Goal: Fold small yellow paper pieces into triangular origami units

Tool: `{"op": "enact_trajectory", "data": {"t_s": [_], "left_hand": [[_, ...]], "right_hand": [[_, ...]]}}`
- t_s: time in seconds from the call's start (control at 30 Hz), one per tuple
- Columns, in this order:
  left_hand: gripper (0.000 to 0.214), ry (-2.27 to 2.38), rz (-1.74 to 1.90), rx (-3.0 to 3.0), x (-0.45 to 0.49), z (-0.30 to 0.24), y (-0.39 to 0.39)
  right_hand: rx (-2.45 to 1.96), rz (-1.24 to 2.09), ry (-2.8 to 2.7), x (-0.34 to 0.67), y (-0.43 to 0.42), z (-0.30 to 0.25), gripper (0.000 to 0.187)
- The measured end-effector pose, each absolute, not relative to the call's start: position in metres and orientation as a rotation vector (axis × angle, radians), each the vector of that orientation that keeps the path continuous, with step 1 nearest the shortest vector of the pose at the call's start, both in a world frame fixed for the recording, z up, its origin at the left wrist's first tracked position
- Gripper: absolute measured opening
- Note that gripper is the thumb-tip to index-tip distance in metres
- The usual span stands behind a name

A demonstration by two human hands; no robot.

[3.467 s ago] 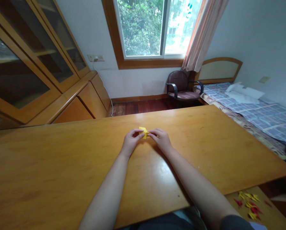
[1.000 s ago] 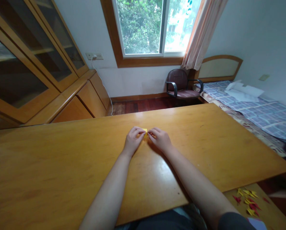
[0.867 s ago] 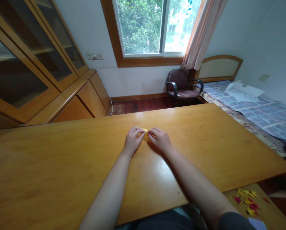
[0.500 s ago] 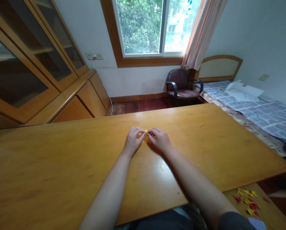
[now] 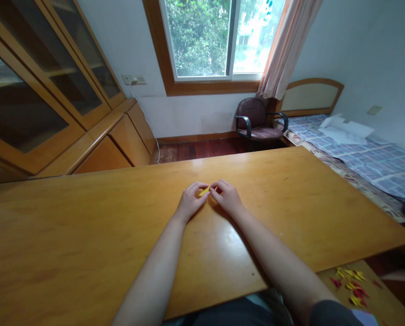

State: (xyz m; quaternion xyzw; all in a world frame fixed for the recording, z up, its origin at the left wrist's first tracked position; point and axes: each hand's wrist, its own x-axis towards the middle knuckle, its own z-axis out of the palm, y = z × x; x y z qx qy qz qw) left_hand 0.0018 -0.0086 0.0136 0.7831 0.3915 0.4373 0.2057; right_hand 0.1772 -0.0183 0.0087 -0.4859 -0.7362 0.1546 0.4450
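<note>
Yellow folded paper piece, small and narrow, sits between your two hands just above the middle of the long honey-coloured wooden table, tilted with its right end higher. Your left hand is curled nearly closed, thumb and forefinger pinching the paper's lower left end, and its heel looks to rest on the table. Your right hand is curled the same way, fingertips closed on the upper right end. Most of the paper is hidden by your fingers, so you cannot see how its edges line up, and that looks like the main risk: a crease pressed blind may land crooked. Pinches this tight on so slim a strip could also crumple or tear it if the hands pull apart or twist against each other. If one pinch loosens, the piece could drop onto the glossy table and slide. Off the table's near right corner, lower down, lie scattered red and yellow folded paper bits; a dropped piece there would be hard to tell apart.
</note>
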Motion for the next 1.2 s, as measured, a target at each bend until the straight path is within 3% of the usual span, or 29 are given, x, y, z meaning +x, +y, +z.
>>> {"op": "enact_trajectory", "data": {"t_s": [0.3, 0.87, 1.2], "left_hand": [[0.015, 1.144, 1.224, 2.138, 0.002, 0.009, -0.009], [0.015, 1.056, 1.314, 2.074, -0.001, 0.005, 0.0], [0.01, 1.366, 1.429, 2.294, -0.004, 0.007, -0.001]], "right_hand": [[-1.214, 0.384, -1.801, 0.179, -0.016, 0.006, 0.008], [-1.203, 0.043, -2.064, 0.186, -0.015, 0.01, 0.017], [-1.223, -0.032, -2.126, 0.187, -0.015, 0.012, 0.016]]}}
